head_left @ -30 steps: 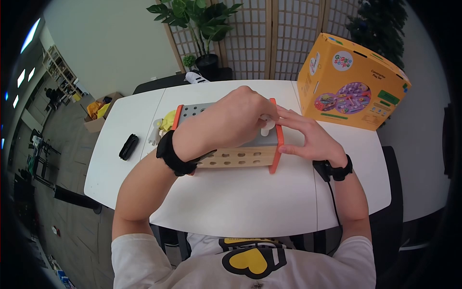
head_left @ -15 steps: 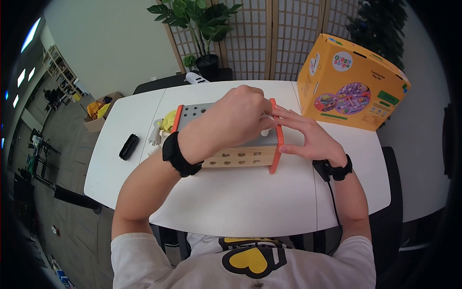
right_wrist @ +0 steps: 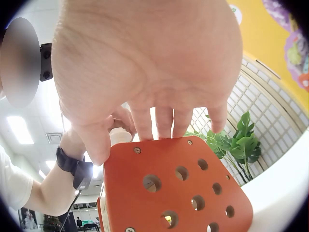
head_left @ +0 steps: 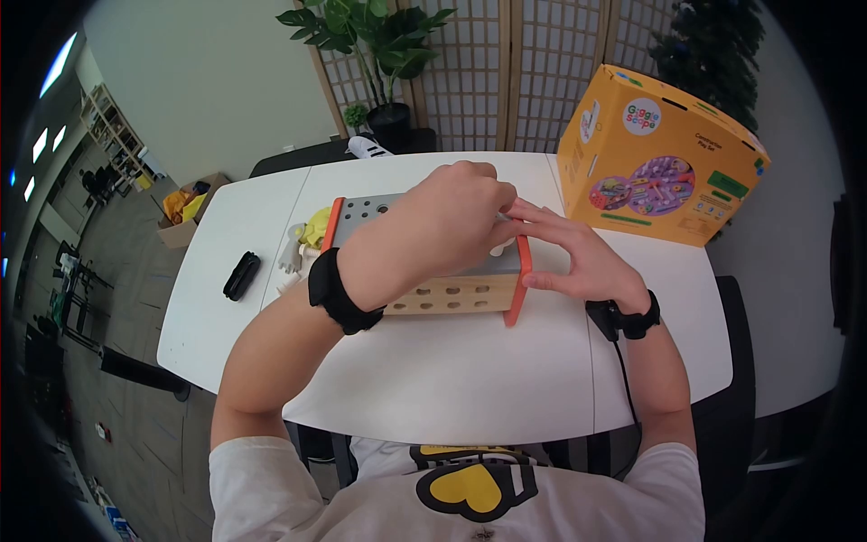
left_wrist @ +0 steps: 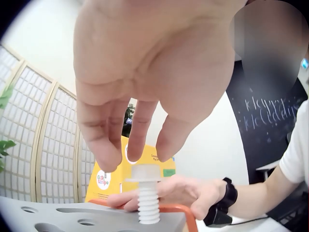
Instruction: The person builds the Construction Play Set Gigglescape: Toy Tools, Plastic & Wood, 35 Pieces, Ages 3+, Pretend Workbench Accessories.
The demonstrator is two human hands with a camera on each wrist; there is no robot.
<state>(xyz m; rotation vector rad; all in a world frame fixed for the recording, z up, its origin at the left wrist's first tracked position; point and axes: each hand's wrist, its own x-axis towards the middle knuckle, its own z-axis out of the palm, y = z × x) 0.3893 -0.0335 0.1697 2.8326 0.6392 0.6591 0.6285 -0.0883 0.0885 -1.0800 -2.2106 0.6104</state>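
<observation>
A white toy bolt (left_wrist: 147, 200) stands upright in the grey top (head_left: 366, 208) of a toy workbench, its thread partly showing. My left hand (head_left: 442, 217) hovers over the bolt, fingers bent down. In the left wrist view the thumb and fingertips (left_wrist: 166, 152) end just above the bolt's head, with gaps between them. My right hand (head_left: 582, 257) rests on the workbench's orange end panel (right_wrist: 178, 188), fingers fairly straight over its top edge and thumb at its near corner. The light wood side (head_left: 452, 296) with its holes faces me.
Left of the workbench lie yellow pieces (head_left: 316, 226) and a pale grey piece (head_left: 291, 251). A black case-like item (head_left: 241, 275) sits farther left on the white table (head_left: 452, 379). A large yellow-orange box (head_left: 664, 154) stands at the back right. A cable (head_left: 625, 379) runs from my right wrist.
My left hand has turned and shifted slightly right and down over the bolt, which now shows less in the head view. My right hand has stayed on the end panel.
</observation>
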